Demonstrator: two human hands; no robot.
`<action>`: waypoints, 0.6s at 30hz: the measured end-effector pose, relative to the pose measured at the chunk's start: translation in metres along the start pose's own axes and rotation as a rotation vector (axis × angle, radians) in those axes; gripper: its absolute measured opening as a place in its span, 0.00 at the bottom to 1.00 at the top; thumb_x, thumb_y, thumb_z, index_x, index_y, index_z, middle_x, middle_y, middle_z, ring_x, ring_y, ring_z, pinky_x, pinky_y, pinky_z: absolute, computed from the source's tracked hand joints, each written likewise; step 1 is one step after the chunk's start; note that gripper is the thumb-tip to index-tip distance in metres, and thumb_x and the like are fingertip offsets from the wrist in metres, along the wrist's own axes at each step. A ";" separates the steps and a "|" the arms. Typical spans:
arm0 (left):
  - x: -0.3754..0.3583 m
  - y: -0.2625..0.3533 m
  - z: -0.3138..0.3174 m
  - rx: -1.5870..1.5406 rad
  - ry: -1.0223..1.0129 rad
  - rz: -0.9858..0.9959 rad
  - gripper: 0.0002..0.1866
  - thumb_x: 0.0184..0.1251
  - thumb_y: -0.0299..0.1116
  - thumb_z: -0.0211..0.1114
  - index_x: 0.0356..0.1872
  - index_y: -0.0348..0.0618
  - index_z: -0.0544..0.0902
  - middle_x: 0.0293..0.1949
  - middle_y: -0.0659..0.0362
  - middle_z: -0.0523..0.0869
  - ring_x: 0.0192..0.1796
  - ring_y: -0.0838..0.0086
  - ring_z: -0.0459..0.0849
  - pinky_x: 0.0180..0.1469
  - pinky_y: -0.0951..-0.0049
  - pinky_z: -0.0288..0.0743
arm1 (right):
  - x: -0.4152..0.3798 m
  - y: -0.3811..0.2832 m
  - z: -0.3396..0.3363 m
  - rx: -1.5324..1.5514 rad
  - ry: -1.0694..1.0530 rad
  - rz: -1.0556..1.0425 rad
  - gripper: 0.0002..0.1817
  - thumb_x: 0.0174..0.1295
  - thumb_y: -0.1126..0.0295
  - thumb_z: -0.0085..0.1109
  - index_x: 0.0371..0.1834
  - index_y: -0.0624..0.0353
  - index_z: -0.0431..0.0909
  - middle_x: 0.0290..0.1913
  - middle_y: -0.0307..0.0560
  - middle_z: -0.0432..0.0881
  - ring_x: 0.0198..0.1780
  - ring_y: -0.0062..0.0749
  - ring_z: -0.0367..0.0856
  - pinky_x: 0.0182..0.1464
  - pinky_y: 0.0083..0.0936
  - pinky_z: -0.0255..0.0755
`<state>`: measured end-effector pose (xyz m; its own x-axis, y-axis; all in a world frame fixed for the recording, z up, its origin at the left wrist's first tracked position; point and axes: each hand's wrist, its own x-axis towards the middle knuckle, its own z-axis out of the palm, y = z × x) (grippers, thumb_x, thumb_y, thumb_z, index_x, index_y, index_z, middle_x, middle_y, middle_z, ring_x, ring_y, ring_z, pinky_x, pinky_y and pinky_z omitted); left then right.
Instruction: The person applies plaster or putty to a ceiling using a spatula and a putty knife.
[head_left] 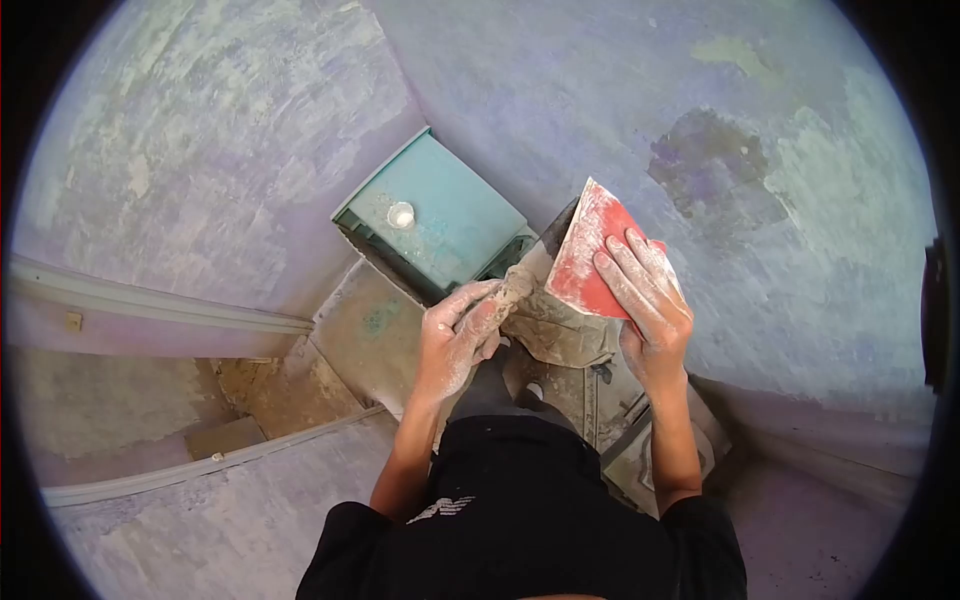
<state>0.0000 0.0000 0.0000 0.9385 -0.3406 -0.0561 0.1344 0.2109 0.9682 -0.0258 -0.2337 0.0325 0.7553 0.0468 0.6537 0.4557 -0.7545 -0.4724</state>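
Note:
My left hand (460, 335) is closed round the caked handle of a putty knife (518, 284). The knife's dark blade points up and right, its end passing behind the edge of a red plastic spreader (588, 258). My right hand (650, 310) grips that spreader, its fingers laid across the near face and the thumb hidden. White putty smears the spreader's face and left edge, and white dust coats both hands.
A teal cabinet (450, 215) stands in the corner with a small white cup (400, 215) on top. Patchy plastered walls (780, 200) rise on both sides. A crumpled sack (560, 340) lies on the floor beyond my feet. At left is a door frame (160, 300).

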 end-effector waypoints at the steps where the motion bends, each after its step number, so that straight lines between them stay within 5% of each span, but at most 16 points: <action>1: -0.002 0.001 0.001 0.009 0.015 0.049 0.19 0.73 0.40 0.59 0.55 0.33 0.78 0.37 0.57 0.83 0.20 0.82 0.71 0.20 0.83 0.58 | -0.001 -0.001 0.005 -0.052 0.029 -0.043 0.26 0.47 0.80 0.56 0.52 0.51 0.84 0.54 0.49 0.83 0.64 0.46 0.75 0.69 0.53 0.58; 10: -0.017 -0.032 0.021 0.039 0.008 0.000 0.20 0.74 0.41 0.58 0.54 0.33 0.78 0.28 0.65 0.74 0.23 0.85 0.67 0.22 0.83 0.57 | -0.030 0.124 0.035 -0.269 0.136 -0.041 0.29 0.46 0.89 0.51 0.52 0.55 0.83 0.54 0.48 0.83 0.61 0.47 0.77 0.70 0.52 0.58; 15: -0.015 -0.029 0.004 -0.028 0.045 -0.014 0.21 0.74 0.43 0.57 0.55 0.33 0.77 0.25 0.66 0.73 0.22 0.86 0.66 0.22 0.83 0.55 | -0.017 0.093 0.043 0.318 0.327 0.502 0.18 0.61 0.84 0.52 0.53 0.60 0.82 0.54 0.48 0.84 0.56 0.38 0.81 0.67 0.34 0.65; 18: -0.015 -0.028 -0.009 -0.050 0.105 -0.003 0.22 0.74 0.44 0.57 0.55 0.33 0.77 0.25 0.67 0.73 0.22 0.86 0.66 0.22 0.84 0.54 | -0.010 0.051 0.039 0.440 0.193 0.642 0.16 0.64 0.83 0.50 0.53 0.65 0.81 0.54 0.42 0.84 0.58 0.31 0.79 0.61 0.31 0.71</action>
<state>-0.0148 0.0071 -0.0288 0.9657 -0.2445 -0.0870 0.1510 0.2566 0.9546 0.0084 -0.2477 -0.0209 0.8566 -0.4534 0.2464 0.1337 -0.2662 -0.9546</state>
